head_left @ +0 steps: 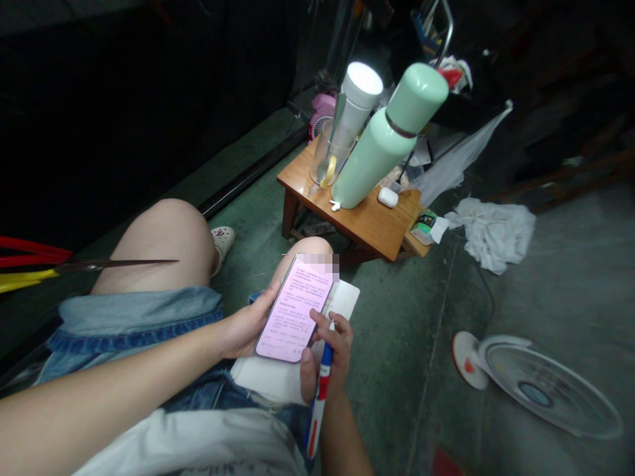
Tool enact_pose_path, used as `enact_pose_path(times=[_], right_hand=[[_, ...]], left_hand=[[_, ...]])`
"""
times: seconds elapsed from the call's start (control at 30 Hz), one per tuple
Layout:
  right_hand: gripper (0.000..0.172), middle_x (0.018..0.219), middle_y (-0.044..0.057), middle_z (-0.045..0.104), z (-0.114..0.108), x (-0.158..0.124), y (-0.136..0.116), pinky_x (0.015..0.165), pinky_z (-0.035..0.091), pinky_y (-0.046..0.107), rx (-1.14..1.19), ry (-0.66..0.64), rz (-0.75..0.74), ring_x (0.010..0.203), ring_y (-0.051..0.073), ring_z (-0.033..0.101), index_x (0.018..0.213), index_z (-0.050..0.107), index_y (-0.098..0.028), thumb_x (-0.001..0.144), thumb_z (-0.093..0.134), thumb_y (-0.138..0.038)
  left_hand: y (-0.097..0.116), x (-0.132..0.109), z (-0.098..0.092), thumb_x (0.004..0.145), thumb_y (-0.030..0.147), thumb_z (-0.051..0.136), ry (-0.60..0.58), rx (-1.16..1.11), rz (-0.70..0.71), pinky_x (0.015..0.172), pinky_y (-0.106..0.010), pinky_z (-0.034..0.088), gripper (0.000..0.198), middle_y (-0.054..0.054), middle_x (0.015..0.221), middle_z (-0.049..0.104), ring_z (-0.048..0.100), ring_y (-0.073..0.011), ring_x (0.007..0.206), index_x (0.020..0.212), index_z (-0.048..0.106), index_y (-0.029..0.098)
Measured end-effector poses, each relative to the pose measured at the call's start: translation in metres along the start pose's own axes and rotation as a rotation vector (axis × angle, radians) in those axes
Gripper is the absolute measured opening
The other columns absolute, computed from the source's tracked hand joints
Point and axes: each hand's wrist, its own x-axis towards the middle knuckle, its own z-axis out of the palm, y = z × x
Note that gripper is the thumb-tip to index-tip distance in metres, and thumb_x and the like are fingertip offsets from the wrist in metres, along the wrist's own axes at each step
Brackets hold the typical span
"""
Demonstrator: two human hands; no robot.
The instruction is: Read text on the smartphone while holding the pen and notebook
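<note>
Bare left forearm across denim shorts — left hand, fingers curled round the edge of a smartphone; right hand, fingers closed on a blue-and-red pen just beside it; white notebook beneath both — then bare knee, and a low wooden table, its edge just past.

A smartphone with a slim dark frame is held tilted in the left hand. Its screen is lit pale pink and shows lines of small text; one top corner is blurred out. A white rectangular paper pad lies beneath the phone, showing past it at 1 o'clock and 7 o'clock. A white pen with blue and red markings is gripped in the right hand, at 5 o'clock from the phone, its lower end pointing toward 6 o'clock.
</note>
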Motion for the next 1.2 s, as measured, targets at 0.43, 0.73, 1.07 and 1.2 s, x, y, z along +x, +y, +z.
enact_pose_path(times=[0.43,0.73,1.07,1.2], right_hand=[[0.034,0.116,0.007,0.065,-0.0006,0.0009,-0.0014,0.092,0.043,0.049,-0.007,-0.009,0.011,0.119,0.024,0.047,0.109,0.045,-0.021,0.076,0.051,-0.018],[0.033,0.116,0.007,0.064,-0.0001,-0.0001,-0.0002,0.093,0.043,0.050,-0.012,-0.010,0.007,0.120,0.024,0.047,0.110,0.044,-0.021,0.078,0.050,-0.019],[0.032,0.115,0.008,0.065,-0.0007,0.0029,-0.0011,0.093,0.043,0.049,-0.007,-0.010,0.002,0.119,0.024,0.046,0.109,0.045,-0.020,0.077,0.050,-0.019],[0.034,0.115,0.008,0.065,-0.0008,0.0029,-0.0007,0.093,0.043,0.049,-0.007,-0.006,-0.008,0.119,0.024,0.047,0.110,0.045,-0.020,0.077,0.050,-0.018]], left_hand=[[-0.0009,0.0001,-0.0021,0.090,0.061,0.023,-0.002,-0.003,-0.007,0.099,-0.041,0.039,0.074,-0.015,0.114,0.069,0.061,-0.0278,0.111,0.142,0.035,0.010],[0.0003,0.0004,0.0024,0.090,0.060,0.022,0.010,0.020,-0.007,0.099,-0.042,0.039,0.074,-0.015,0.113,0.070,0.060,-0.0280,0.112,0.142,0.033,0.009],[-0.0001,0.0006,-0.0006,0.089,0.061,0.027,-0.003,0.042,0.002,0.101,-0.044,0.037,0.074,-0.016,0.118,0.067,0.058,-0.0303,0.115,0.142,0.035,0.009],[0.0002,-0.0005,0.0011,0.088,0.061,0.026,-0.004,0.038,-0.007,0.101,-0.045,0.037,0.075,-0.017,0.120,0.066,0.057,-0.0308,0.115,0.142,0.033,0.009]])
